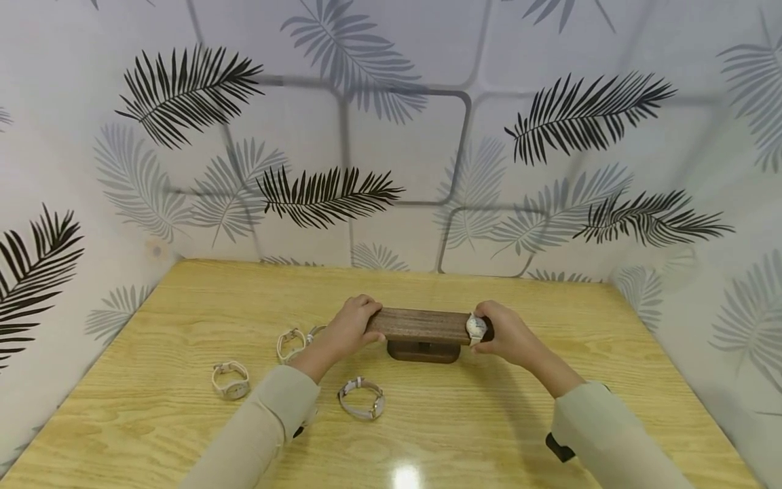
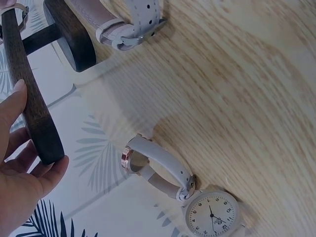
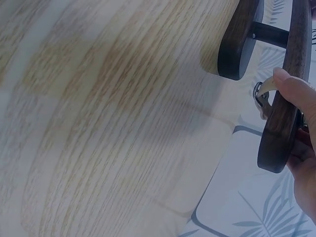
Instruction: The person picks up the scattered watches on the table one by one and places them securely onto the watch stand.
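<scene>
A dark wooden watch stand (image 1: 421, 326), a flat bar on a short post and rounded base (image 2: 74, 37), stands on the table. My left hand (image 1: 351, 329) grips the bar's left end, thumb in front and fingers behind. Around the bar near its right end hangs a wristwatch with a pale strap and round face (image 1: 476, 327). My right hand (image 1: 504, 333) holds this watch, the thumb on its strap (image 3: 269, 86) at the bar's edge and the other fingers behind. The strap's buckle dangles below the bar in the right wrist view.
Several more watches lie left of the stand: a white-strapped one (image 1: 231, 390) at far left, one (image 1: 291, 345) beside my left forearm, another (image 1: 314, 333) partly hidden by that arm, and a pale-strapped one (image 1: 362, 399) nearer me. A patterned wall (image 1: 403, 149) borders the wooden table's back.
</scene>
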Motion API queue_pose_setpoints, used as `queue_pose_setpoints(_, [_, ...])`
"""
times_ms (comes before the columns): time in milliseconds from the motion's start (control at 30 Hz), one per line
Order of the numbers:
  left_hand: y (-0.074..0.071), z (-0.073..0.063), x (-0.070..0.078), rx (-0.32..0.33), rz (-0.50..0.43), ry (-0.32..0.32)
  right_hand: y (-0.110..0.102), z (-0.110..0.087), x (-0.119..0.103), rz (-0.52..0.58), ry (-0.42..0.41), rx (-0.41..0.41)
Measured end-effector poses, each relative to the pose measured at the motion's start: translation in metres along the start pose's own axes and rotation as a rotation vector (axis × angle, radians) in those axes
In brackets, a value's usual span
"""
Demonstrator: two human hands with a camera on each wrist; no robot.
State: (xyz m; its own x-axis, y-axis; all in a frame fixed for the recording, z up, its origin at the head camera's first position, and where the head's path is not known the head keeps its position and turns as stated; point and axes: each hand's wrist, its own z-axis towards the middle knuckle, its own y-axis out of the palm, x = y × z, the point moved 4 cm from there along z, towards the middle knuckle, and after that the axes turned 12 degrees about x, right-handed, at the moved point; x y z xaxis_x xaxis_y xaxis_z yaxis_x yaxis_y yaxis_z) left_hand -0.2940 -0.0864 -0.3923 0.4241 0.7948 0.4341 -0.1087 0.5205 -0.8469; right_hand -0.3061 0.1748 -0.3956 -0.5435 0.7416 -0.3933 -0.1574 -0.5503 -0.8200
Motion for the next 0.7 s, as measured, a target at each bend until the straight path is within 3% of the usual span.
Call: queue_pose_setpoints(700, [0.000, 0.000, 0.000, -0.001, 0.018, 0.011, 0.017, 0.011, -0.020, -0.034, -0.017, -0.004])
